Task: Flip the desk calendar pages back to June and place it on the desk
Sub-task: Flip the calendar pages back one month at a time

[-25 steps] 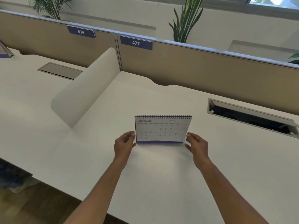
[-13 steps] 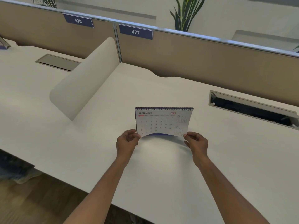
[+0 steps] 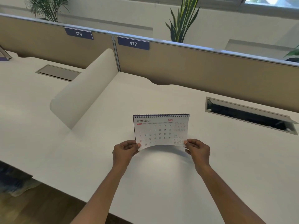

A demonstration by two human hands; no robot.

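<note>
I have one desk calendar (image 3: 161,130) at centre frame, lifted off the white table (image 3: 161,183) and showing September. My left hand (image 3: 125,151) pinches its lower left corner, my right hand (image 3: 198,151) the lower right, fingers closed narrow on the front page, which bows upward. I judge this the start of flipping. Next I need to turn pages back over the spiral, three months to June. Two hands, one calendar, two cable trays in the table.

so the white spiral-bound desk calendar (image 3: 161,130) is off the desk now, both hands pinching its bottom corners, September page bowing upward
</note>
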